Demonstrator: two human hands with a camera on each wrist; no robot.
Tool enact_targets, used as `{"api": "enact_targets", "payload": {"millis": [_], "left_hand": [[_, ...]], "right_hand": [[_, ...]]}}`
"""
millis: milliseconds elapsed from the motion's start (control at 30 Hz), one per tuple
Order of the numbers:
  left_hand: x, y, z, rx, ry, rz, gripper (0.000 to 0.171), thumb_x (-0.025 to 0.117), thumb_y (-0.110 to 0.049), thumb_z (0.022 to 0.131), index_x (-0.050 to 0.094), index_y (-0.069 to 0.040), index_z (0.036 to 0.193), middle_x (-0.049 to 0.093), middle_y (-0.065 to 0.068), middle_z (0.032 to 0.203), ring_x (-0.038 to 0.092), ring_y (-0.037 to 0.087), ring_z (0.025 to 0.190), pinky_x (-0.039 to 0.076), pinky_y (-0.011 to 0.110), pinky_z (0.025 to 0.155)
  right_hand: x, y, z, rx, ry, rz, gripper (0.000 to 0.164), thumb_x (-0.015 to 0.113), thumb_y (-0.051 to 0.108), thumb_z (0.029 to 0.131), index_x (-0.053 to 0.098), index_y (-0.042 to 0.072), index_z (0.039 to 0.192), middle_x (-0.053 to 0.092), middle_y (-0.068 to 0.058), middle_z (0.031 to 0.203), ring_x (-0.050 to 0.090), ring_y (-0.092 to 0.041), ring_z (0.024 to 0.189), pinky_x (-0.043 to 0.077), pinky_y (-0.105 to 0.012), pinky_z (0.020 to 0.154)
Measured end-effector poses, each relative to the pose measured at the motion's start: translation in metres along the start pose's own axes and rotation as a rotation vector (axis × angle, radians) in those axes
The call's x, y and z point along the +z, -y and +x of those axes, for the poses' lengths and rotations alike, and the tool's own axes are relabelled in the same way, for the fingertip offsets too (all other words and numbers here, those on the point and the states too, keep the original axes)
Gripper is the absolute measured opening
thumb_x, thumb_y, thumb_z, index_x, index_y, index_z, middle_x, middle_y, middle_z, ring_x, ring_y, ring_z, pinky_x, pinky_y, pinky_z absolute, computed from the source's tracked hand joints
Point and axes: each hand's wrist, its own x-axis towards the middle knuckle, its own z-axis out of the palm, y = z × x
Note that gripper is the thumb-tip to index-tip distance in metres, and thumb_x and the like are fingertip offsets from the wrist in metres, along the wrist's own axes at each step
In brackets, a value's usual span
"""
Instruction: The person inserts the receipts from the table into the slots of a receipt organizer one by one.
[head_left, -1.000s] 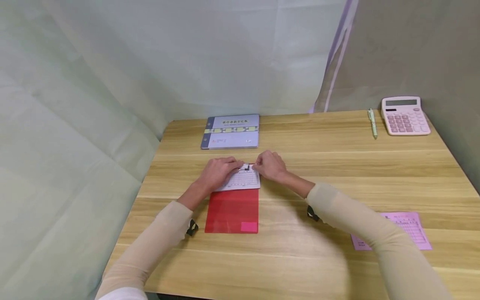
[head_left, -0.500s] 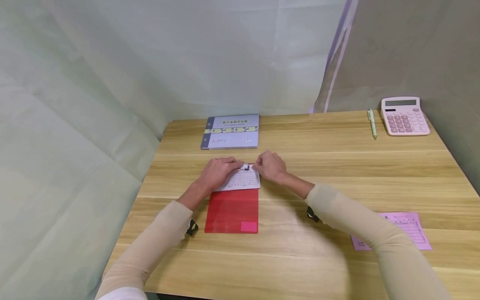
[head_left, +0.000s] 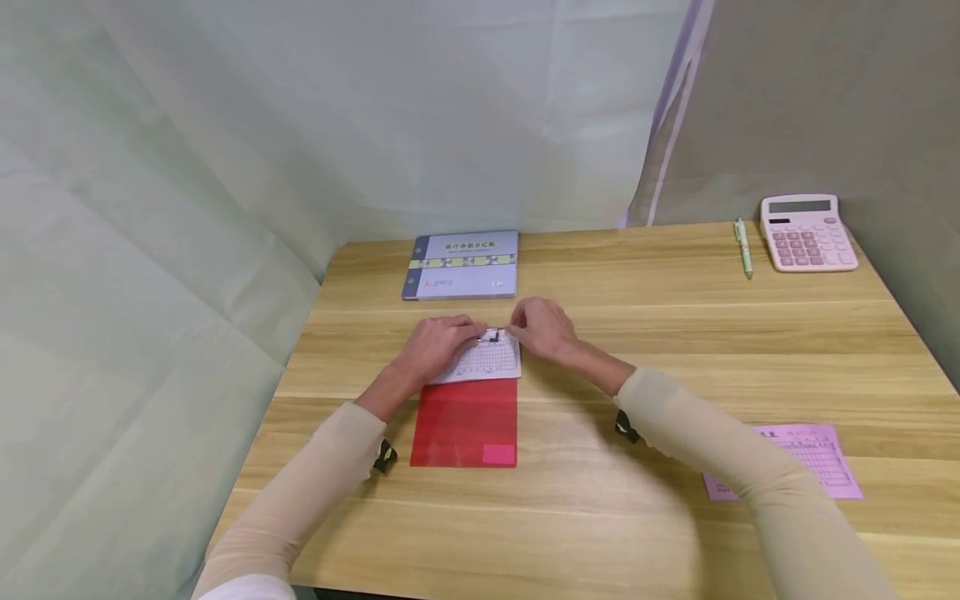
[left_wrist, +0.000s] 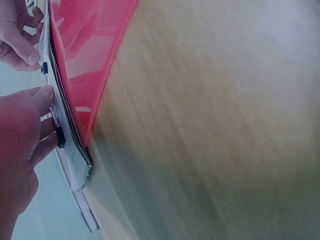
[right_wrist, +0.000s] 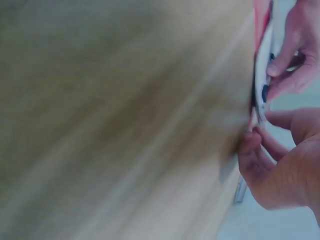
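A stack of white printed forms (head_left: 483, 360) lies over the far half of a red plastic folder (head_left: 465, 423). Black binder clips (left_wrist: 60, 137) sit along the stack's far edge; one small black clip (head_left: 493, 336) shows between the hands in the head view. My left hand (head_left: 435, 346) holds the stack at its far left, thumb on top and fingers at the edge beside a clip. At the far right corner, the thumb and fingertips of my right hand (head_left: 544, 329) pinch the stack's edge, seen close up in the right wrist view. The left hand covers the stack's left part.
Behind the hands lies a blue-grey account book (head_left: 465, 265). A pen (head_left: 743, 248) and a pink calculator (head_left: 808, 233) are at the back right. A pink printed form (head_left: 821, 458) lies at the right, partly under the right sleeve. Pale curtains hang behind the table.
The right hand's fingers have shifted slightly at the stack's far right corner, and the hand has lifted a little. The left hand and the stack stay in place.
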Motion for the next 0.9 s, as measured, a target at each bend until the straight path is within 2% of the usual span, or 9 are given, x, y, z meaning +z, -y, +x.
{"api": "enact_targets", "payload": {"millis": [67,167,267,367,533,733,900], "left_hand": [[0.000,0.000,0.000,-0.003,0.002,0.000,0.032,0.069,-0.015,0.105,0.074,-0.018,0.137,0.077,0.006,0.123,0.075,0.024,0.106,0.063,0.039,0.085],[0.000,-0.001,0.001,-0.006,0.002,-0.002,0.032,0.068,-0.016,0.105,0.074,-0.018,0.137,0.077,0.006,0.123,0.076,0.024,0.106,0.063,0.039,0.085],[0.000,-0.001,0.001,-0.007,0.003,0.002,0.032,0.068,-0.016,0.106,0.073,-0.018,0.137,0.077,0.006,0.123,0.076,0.024,0.106,0.063,0.039,0.085],[0.000,-0.001,0.001,0.000,0.001,0.006,0.032,0.068,-0.015,0.106,0.073,-0.018,0.138,0.076,0.007,0.124,0.076,0.025,0.105,0.063,0.039,0.085],[0.000,-0.002,0.001,0.018,-0.003,0.022,0.034,0.066,-0.013,0.106,0.072,-0.016,0.139,0.076,0.009,0.124,0.076,0.026,0.104,0.063,0.040,0.084],[0.002,-0.001,0.000,0.029,-0.010,0.025,0.033,0.064,-0.012,0.107,0.072,-0.016,0.139,0.076,0.009,0.123,0.076,0.025,0.103,0.063,0.040,0.083],[0.003,-0.001,-0.001,0.028,-0.009,0.024,0.033,0.064,-0.012,0.107,0.072,-0.016,0.139,0.076,0.008,0.123,0.076,0.025,0.103,0.063,0.040,0.083]], "right_hand": [[-0.003,0.001,0.001,-0.020,0.048,-0.005,0.017,0.076,0.019,0.100,0.078,0.003,0.107,0.077,-0.009,0.102,0.068,-0.021,0.086,0.057,-0.031,0.076],[-0.007,0.001,0.002,-0.022,0.112,0.029,0.016,0.075,0.016,0.101,0.079,0.001,0.104,0.077,-0.009,0.093,0.067,-0.018,0.074,0.055,-0.027,0.066],[-0.009,0.001,0.001,0.020,0.165,0.135,0.015,0.072,0.011,0.102,0.078,-0.003,0.102,0.076,-0.011,0.080,0.067,-0.016,0.061,0.055,-0.026,0.056],[-0.007,0.000,-0.002,0.081,0.192,0.271,0.015,0.069,0.007,0.102,0.076,-0.007,0.101,0.072,-0.013,0.070,0.066,-0.017,0.052,0.058,-0.028,0.051],[-0.004,-0.001,-0.007,0.125,0.153,0.388,0.015,0.069,0.004,0.101,0.075,-0.009,0.098,0.070,-0.015,0.066,0.065,-0.017,0.049,0.060,-0.030,0.052],[0.002,0.000,-0.008,0.137,0.104,0.373,0.015,0.069,0.005,0.101,0.076,-0.008,0.095,0.071,-0.013,0.066,0.065,-0.016,0.048,0.060,-0.029,0.051],[0.004,0.000,-0.007,0.169,0.104,0.368,0.016,0.070,0.006,0.102,0.076,-0.005,0.093,0.072,-0.012,0.067,0.066,-0.016,0.049,0.060,-0.028,0.051]]}}
